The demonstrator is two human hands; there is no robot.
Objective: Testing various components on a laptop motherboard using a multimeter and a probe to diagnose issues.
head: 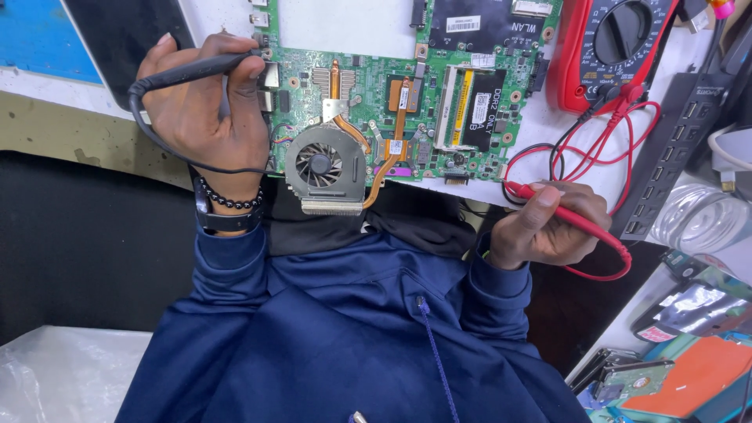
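We've got the black probe pinched in our left hand at the left edge of the green motherboard on the tabletop, and the red probe gripped in our right hand just off the near edge. Best to steady both tips and touch only one pad each.

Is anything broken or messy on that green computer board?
Nothing looks broken. The green circuit board lies flat with its round fan and copper pipes in place. The left hand holds a black probe at the board's edge; the right hand holds a red probe. Only the red wires loop loosely beside the meter.
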